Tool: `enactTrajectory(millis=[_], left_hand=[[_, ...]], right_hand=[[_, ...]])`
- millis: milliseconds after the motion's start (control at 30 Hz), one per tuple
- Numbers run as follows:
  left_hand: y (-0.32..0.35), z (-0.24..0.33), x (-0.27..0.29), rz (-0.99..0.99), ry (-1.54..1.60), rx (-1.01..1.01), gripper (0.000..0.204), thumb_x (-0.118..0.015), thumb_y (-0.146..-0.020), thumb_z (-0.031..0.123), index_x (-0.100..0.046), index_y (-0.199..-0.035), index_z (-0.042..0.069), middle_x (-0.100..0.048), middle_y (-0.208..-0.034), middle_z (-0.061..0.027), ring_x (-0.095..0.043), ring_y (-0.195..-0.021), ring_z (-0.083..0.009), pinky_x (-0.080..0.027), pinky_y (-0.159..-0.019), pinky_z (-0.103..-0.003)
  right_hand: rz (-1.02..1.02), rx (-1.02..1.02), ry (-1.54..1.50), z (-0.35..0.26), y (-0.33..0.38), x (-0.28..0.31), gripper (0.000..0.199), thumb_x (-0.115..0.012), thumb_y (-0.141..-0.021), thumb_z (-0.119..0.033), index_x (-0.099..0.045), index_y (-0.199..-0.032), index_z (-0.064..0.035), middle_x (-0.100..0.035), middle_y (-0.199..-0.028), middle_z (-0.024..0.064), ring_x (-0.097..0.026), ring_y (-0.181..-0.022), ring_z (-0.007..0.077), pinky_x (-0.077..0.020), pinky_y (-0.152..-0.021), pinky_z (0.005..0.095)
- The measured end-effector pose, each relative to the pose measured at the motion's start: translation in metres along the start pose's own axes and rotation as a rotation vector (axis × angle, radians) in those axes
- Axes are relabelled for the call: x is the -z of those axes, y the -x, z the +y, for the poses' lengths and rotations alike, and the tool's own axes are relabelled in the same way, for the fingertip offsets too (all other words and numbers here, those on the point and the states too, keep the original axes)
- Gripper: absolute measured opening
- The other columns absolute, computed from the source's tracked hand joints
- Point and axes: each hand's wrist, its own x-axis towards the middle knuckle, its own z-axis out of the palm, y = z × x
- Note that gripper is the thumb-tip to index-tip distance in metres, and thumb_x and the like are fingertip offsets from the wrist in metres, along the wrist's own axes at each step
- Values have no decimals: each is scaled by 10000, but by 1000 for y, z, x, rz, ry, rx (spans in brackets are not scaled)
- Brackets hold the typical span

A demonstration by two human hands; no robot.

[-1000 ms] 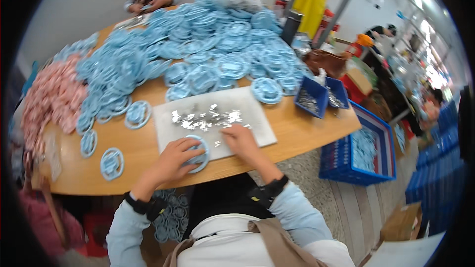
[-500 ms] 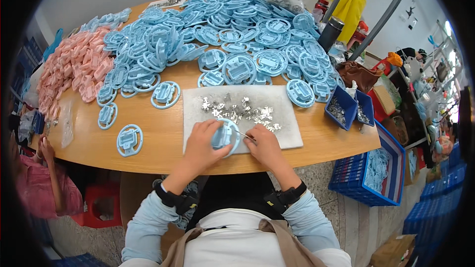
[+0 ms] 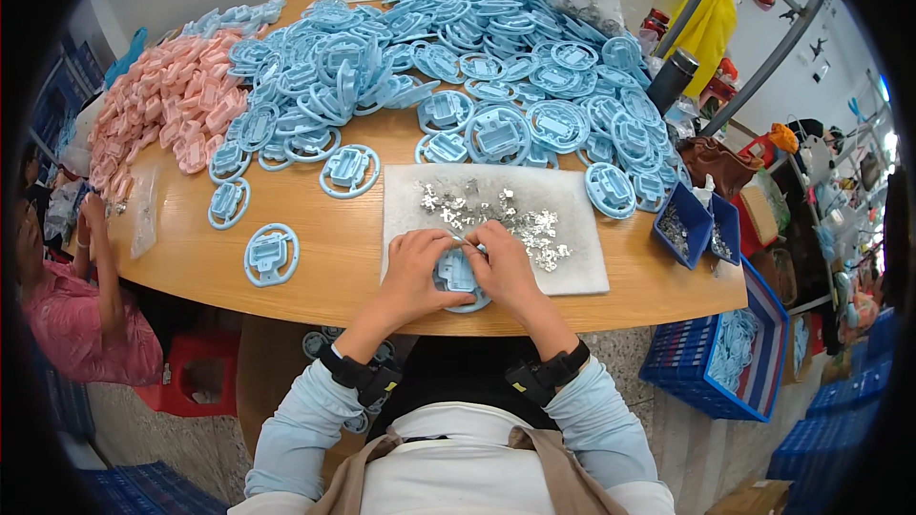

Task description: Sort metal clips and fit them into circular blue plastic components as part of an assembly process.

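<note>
My left hand [image 3: 412, 273] is closed round the left side of a light blue plastic wheel-shaped part [image 3: 457, 272] at the near edge of a white mat [image 3: 401, 193]. Over the top of this part, my right hand [image 3: 504, 272] pinches a thin metal tool [image 3: 459, 239], probably tweezers, its tip close to my left fingers. My fingers hide much of the tool and the part's right side. Small shiny metal pieces [image 3: 515, 220] lie scattered on the mat just beyond both hands.
A big pile of blue wheel parts [image 3: 343, 57] covers the table's far side, beside pink parts [image 3: 181, 100]. One blue part [image 3: 271, 255] lies alone at left. Blue bins [image 3: 683, 223] of metal bits stand at right, above a blue crate [image 3: 677, 348]. Co-workers sit left and opposite.
My right hand has moved left and up, bringing the tool from the part's right side to its top edge. The whole view has shifted slightly.
</note>
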Motion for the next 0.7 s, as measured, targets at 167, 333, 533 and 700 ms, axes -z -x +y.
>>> enactTrajectory(millis=[167, 333, 533, 700], left_hand=[[1, 5, -8, 13, 20, 76, 651, -834, -530, 382, -582, -1047, 76, -558, -1073, -79, -493, -1049, -268, -330, -919, -410], [1, 9, -7, 71, 43, 91, 658, -837, -529, 352, -573, -1061, 66, -574, -1028, -80, -509, -1008, -272, -345, -904, -397], [6, 9, -5, 105, 66, 81, 633, -827, -560, 321, -574, -1076, 58, -586, -1023, -84, -520, -1010, -276, -348, -904, -399], [10, 3, -6, 91, -72, -104, 604, -807, -602, 333, -592, -1101, 69, -589, -1033, -85, -523, -1015, -270, -352, -896, -407]], right_hand=[[-18, 108, 140, 4, 0, -2, 85, -594, -827, -112, -576, -897, -67, -553, -915, 87, -604, -736, 319, -487, -615, 419], [-29, 317, 419, 8, 7, -5, 161, -621, -767, -124, -575, -913, -74, -548, -926, 65, -622, -699, 265, -498, -523, 375], [-141, 231, 573, -8, 23, -1, 359, -626, -757, -163, -578, -1101, -73, -574, -854, 95, -640, -717, 261, -503, -540, 349], [-72, -5, 267, -14, 26, 13, 424, -589, -817, -143, -536, -1234, -91, -610, -833, 154, -627, -757, 339, -501, -629, 405]])
